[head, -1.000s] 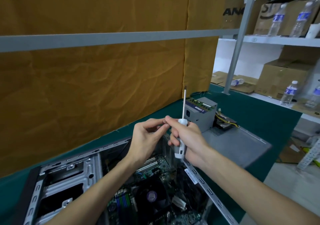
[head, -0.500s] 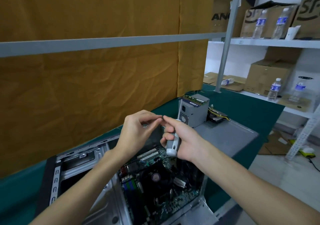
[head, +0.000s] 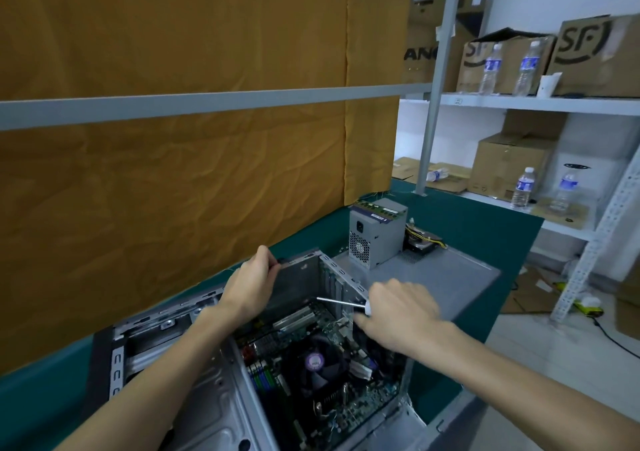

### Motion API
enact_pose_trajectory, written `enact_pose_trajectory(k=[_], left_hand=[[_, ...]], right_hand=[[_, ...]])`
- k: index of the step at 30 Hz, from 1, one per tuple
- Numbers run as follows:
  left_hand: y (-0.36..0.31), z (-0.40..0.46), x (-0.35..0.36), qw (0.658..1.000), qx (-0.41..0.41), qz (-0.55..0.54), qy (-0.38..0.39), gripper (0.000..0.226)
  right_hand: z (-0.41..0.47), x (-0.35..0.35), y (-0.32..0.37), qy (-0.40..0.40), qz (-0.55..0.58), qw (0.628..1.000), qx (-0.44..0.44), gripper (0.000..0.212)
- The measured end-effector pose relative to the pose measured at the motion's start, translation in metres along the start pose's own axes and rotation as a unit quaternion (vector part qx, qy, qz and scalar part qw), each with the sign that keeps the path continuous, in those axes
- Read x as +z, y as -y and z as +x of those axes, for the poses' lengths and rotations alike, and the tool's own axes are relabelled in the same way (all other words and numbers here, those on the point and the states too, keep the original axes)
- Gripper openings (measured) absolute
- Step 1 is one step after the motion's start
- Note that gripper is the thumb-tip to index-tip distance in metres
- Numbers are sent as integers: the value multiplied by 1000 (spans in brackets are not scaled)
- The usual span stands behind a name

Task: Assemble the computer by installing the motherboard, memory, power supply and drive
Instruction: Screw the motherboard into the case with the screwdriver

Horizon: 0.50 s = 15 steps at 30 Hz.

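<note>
An open grey computer case (head: 194, 391) lies on its side on the green table. Inside it sits the motherboard (head: 349, 412) with a black fan (head: 313, 364) and coloured memory slots. My left hand (head: 247, 286) grips the case's far top edge. My right hand (head: 398, 312) holds a white-handled screwdriver (head: 341, 303), its shaft pointing left into the case's rear corner. The grey power supply (head: 375, 237) stands on the case's side panel (head: 440, 277), with memory sticks (head: 375, 208) lying on top. A drive (head: 422, 242) with yellow cables lies behind it.
An orange cloth wall with a grey rail (head: 207, 104) backs the table. To the right stand white shelves (head: 540, 104) holding cardboard boxes and water bottles. Flattened cardboard and a cable lie on the floor at right.
My hands have parted: the left moved to the case's top edge, the right lowered the screwdriver, turning its shaft sideways into the case. The view dropped and shifted right.
</note>
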<state>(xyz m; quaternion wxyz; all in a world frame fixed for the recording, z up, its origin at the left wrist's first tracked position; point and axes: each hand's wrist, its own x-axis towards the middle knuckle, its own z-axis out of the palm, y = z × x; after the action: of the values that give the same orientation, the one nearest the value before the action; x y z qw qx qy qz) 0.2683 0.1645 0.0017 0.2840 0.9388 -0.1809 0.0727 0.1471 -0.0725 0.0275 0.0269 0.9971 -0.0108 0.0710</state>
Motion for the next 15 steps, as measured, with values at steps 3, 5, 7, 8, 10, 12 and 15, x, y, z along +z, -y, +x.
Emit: enact_pose_trajectory(k=[3, 5, 7, 8, 10, 12, 15], left_hand=[[2, -1, -1, 1000, 1, -10, 4, 20], [1, -2, -4, 1000, 6, -14, 11, 20], [2, -6, -10, 1000, -2, -17, 18, 18], [4, -9, -14, 1000, -11, -16, 16, 18], [14, -18, -22, 999, -33, 3, 8, 19], [26, -29, -33, 998, -55, 43, -7, 18], [40, -46, -48, 991, -96, 84, -35, 19]], right_hand=[[-1, 4, -5, -17, -15, 1000, -20, 41], [2, 5, -9, -28, -2, 999, -26, 39], [6, 7, -9, -19, 20, 999, -33, 39], [10, 7, -8, -15, 27, 999, -40, 38], [23, 7, 0, -11, 34, 997, -62, 33], [40, 5, 14, -6, 34, 995, -90, 33], [66, 6, 37, -4, 40, 992, -119, 52]])
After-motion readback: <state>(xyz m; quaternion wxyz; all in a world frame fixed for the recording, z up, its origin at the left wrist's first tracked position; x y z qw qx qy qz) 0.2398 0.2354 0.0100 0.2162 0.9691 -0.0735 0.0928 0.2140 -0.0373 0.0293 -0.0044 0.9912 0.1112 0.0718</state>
